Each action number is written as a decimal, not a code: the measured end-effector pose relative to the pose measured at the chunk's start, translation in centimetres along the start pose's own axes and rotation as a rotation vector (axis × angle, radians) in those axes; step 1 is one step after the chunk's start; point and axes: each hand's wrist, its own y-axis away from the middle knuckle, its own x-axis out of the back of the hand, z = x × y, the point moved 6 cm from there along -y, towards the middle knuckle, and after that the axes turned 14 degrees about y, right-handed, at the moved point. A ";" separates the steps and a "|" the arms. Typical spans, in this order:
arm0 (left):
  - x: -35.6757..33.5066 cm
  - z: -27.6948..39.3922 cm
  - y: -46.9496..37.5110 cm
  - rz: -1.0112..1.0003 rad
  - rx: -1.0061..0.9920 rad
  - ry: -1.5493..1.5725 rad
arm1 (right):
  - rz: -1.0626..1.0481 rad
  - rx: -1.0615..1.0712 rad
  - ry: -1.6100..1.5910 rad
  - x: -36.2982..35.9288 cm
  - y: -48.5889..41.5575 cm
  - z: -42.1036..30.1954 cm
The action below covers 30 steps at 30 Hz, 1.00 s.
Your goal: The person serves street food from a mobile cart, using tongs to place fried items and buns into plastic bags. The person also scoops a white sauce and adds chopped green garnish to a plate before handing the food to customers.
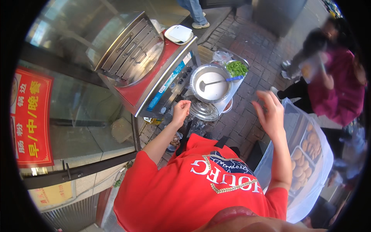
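Note:
My left hand (181, 112) is curled with its fingertips together, beside a round metal lid (203, 109); whether it pinches something small cannot be told. Raised at the right, my right hand (269, 111) has its fingers apart and holds nothing. Between and beyond both hands stands a metal pot (193, 76) of white liquid, with a ladle (223, 81) resting across it, its blue handle end over the rim. Chopped green herbs (237, 69) fill a bowl just past the pot. To the left is a drawer steamer (166, 84) with a red top and several handled metal drawers (130, 52).
White trays (179, 34) lie on the steamer's far corner. At my right, a plastic-covered stand (324, 162) holds round brown foods (301, 168). A person in a purple top (336, 87) is beyond it, and another person's legs (197, 14) show at the top. A bowl of shells or scraps (175, 142) sits low left.

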 end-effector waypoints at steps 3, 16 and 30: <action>3.2 4.9 -5.1 0.200 -0.086 0.162 | -0.171 -0.023 -0.438 -12.0 -12.6 2.4; 18.2 16.6 -24.3 0.832 -0.217 0.929 | -0.562 -0.042 -0.053 -51.8 -41.0 7.3; 10.9 13.8 -18.8 1.080 -0.679 1.053 | -1.053 -0.256 -1.058 -54.4 -42.2 10.6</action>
